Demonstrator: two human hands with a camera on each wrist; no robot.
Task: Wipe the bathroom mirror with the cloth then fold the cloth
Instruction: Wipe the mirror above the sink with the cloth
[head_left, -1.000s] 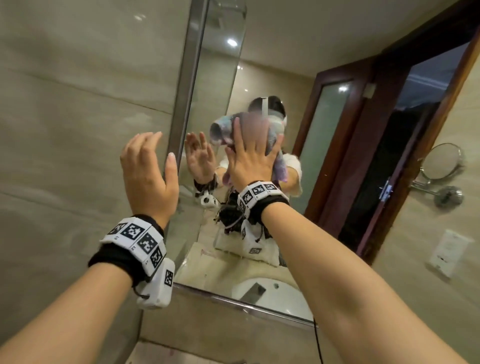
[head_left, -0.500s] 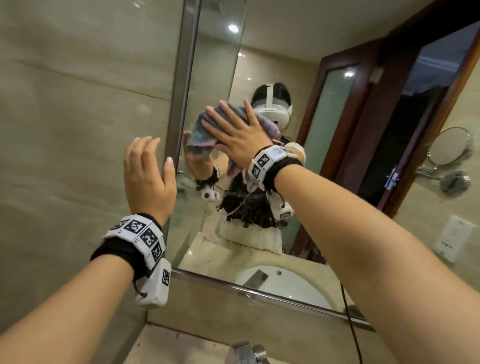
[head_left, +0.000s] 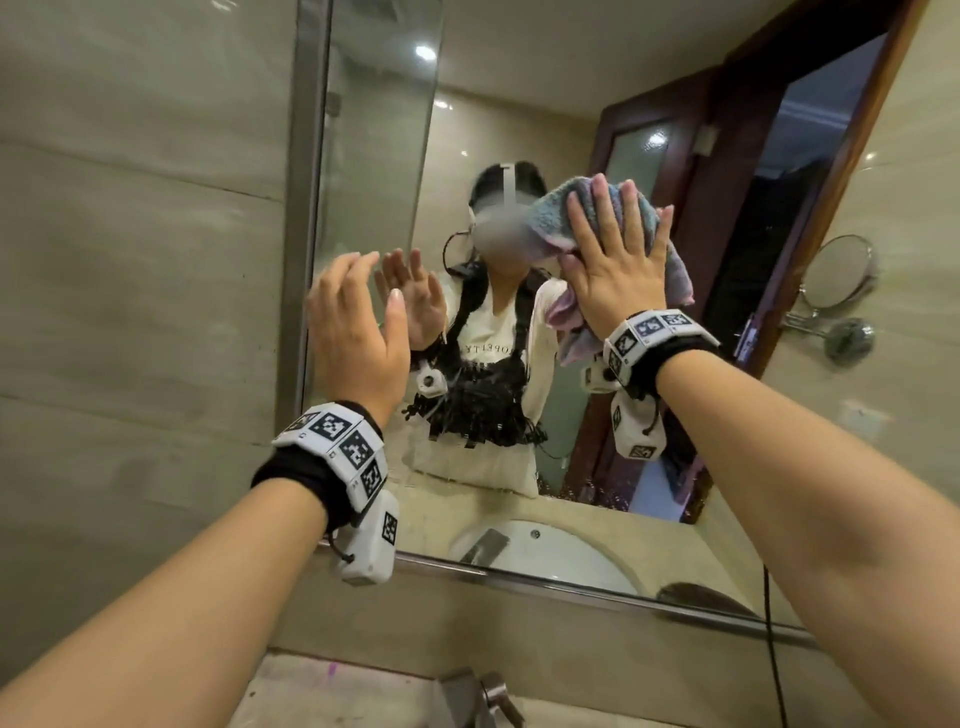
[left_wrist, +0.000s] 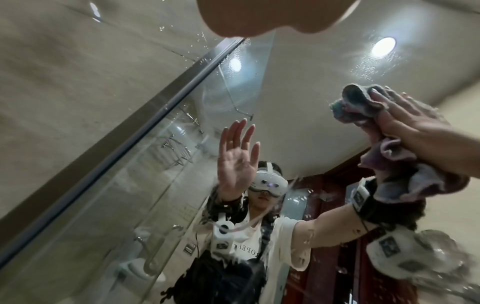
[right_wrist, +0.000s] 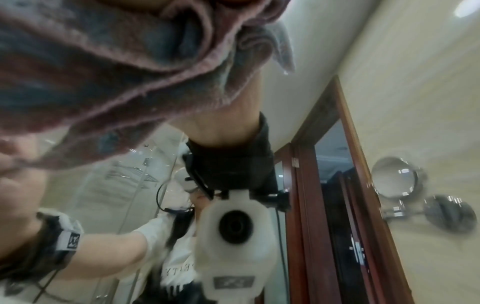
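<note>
The bathroom mirror (head_left: 467, 130) fills the wall ahead, with water drops on its glass (left_wrist: 213, 86). My right hand (head_left: 618, 260) lies flat with fingers spread and pointing up, pressing a bunched blue and pink cloth (head_left: 550, 218) against the glass right of centre. Seen from the left wrist, the cloth (left_wrist: 363, 105) bulges out above and below that hand (left_wrist: 405, 123). Cloth folds (right_wrist: 103, 61) fill the top of the right wrist view. My left hand (head_left: 353, 322) is raised by the mirror's left edge, fingers relaxed and holding nothing. Whether it touches the glass is unclear.
A metal frame (head_left: 301, 260) edges the mirror on the left, with tiled wall (head_left: 130, 312) beyond it. A chrome faucet (head_left: 483, 696) stands on the counter below. A round magnifying mirror (head_left: 836, 270) on an arm sticks out from the right wall.
My right hand has swept the cloth rightward across the mirror, turning from fingers pointing left to fingers pointing up. The left hand stays raised near the left edge.
</note>
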